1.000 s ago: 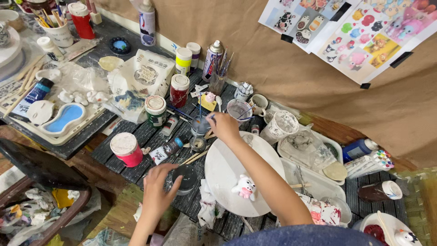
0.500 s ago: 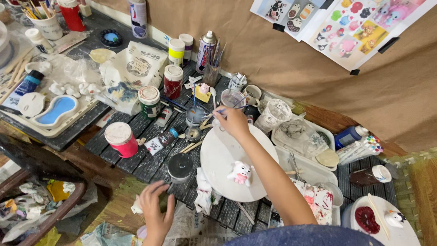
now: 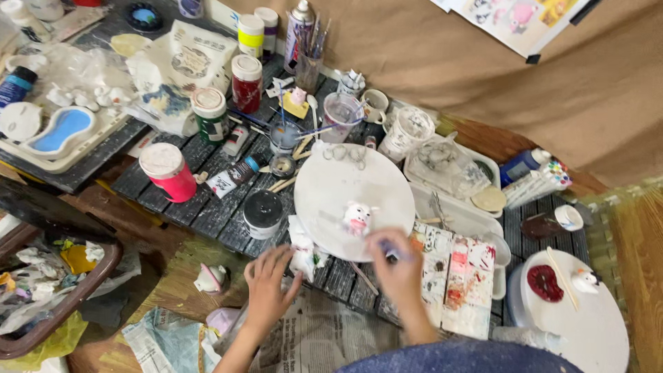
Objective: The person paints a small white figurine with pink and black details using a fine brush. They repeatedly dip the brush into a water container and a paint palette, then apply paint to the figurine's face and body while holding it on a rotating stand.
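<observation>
My right hand (image 3: 397, 266) is at the near edge of a round white plate (image 3: 331, 193), closed around a thin blue-handled paintbrush (image 3: 388, 250). A small white and pink figurine (image 3: 357, 217) stands on the plate just beyond that hand. My left hand (image 3: 268, 283) rests with fingers spread at the near edge of the dark slatted board (image 3: 207, 207), beside a crumpled white rag (image 3: 302, 247). A black-lidded paint jar (image 3: 263, 211) sits just above the left hand.
Paint jars crowd the board: a pink one (image 3: 169, 171), a green one (image 3: 210, 114), a red one (image 3: 246, 81). A clear water cup (image 3: 342, 114), a brush holder (image 3: 309, 65), a paint-stained palette (image 3: 452, 273), and a second white plate (image 3: 587, 318) at right. Newspaper (image 3: 324, 338) lies under my arms.
My right hand has pulled back from the cups at the far side of the plate to its near edge, now holding a brush. My left hand moved up toward the rag.
</observation>
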